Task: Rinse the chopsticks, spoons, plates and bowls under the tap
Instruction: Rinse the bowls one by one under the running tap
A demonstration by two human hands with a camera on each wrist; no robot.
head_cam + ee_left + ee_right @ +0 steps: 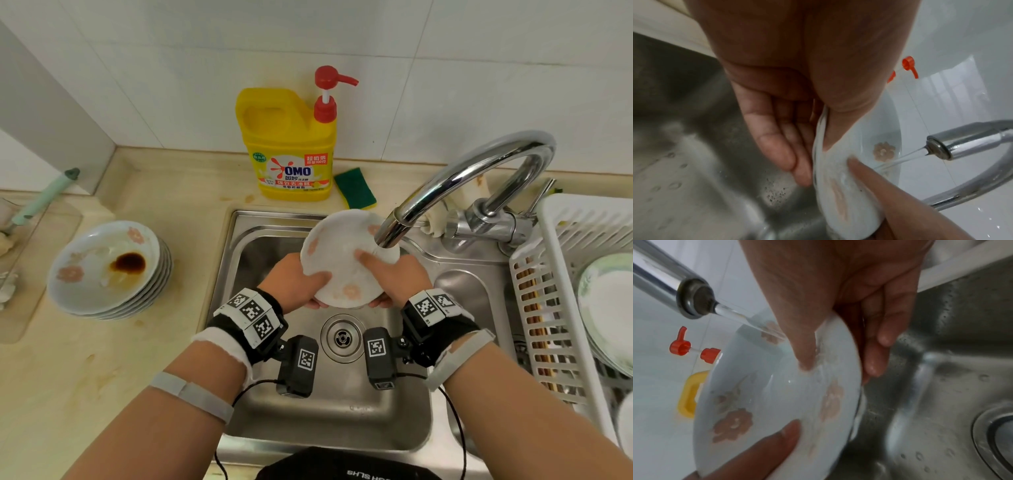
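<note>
A white plate (342, 253) with pink flowers is held tilted over the steel sink (260, 404), just under the tap spout (390, 233). My left hand (301, 284) grips its lower left rim, thumb on the face and fingers behind. My right hand (394, 277) grips the lower right rim the same way. In the right wrist view a thin stream runs from the tap (692, 300) onto the plate (766, 402) beside my right thumb. The left wrist view shows the plate (849, 203) edge-on, with my left fingers (781, 146) behind it.
A stack of dirty plates (109, 270) with a brown sauce stain sits on the counter to the left. A white dish rack (565, 274) on the right holds clean plates (606, 301) and chopsticks (534, 308). A yellow detergent bottle (291, 144) and green sponge (354, 188) stand behind the sink.
</note>
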